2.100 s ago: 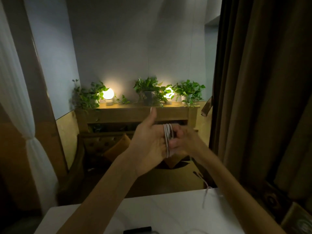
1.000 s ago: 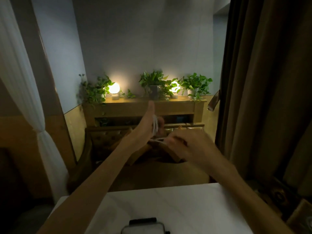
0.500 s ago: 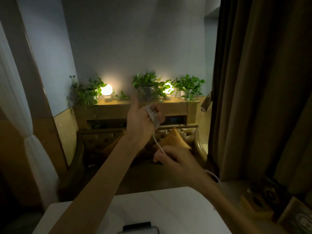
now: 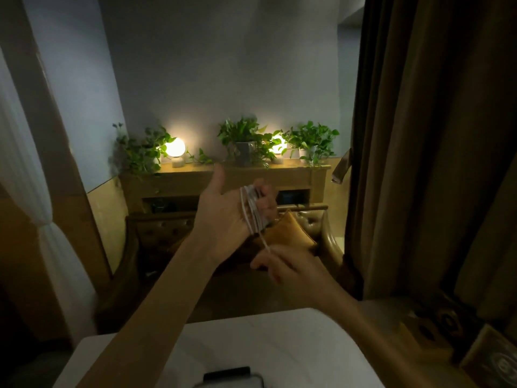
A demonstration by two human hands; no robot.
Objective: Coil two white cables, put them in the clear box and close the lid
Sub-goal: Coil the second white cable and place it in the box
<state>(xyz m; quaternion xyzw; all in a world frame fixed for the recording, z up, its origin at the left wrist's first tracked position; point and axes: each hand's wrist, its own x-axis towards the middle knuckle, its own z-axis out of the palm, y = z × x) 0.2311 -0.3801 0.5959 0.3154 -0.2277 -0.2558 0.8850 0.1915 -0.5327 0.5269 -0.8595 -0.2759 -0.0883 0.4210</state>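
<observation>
Currently I hold the white cable point(image 4: 252, 212) looped round my left hand point(image 4: 225, 217), fingers curled over the loops. My right hand point(image 4: 293, 268) pinches the free strand just below. Judged light, limp and slippery: grip across the bundled loops.

two round glowing lamps point(image 4: 174, 147) and green leafy plants point(image 4: 242, 132) sit on a long wooden shelf point(image 4: 293, 178). a thick brown curtain point(image 4: 433, 135) hangs to its right.

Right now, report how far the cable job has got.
Done: several loops of white cable sit round the left hand. In hand: the right hand pinches the loose strand. Left: finish the coil, the second cable (not in view), then the clear box at the bottom edge.
</observation>
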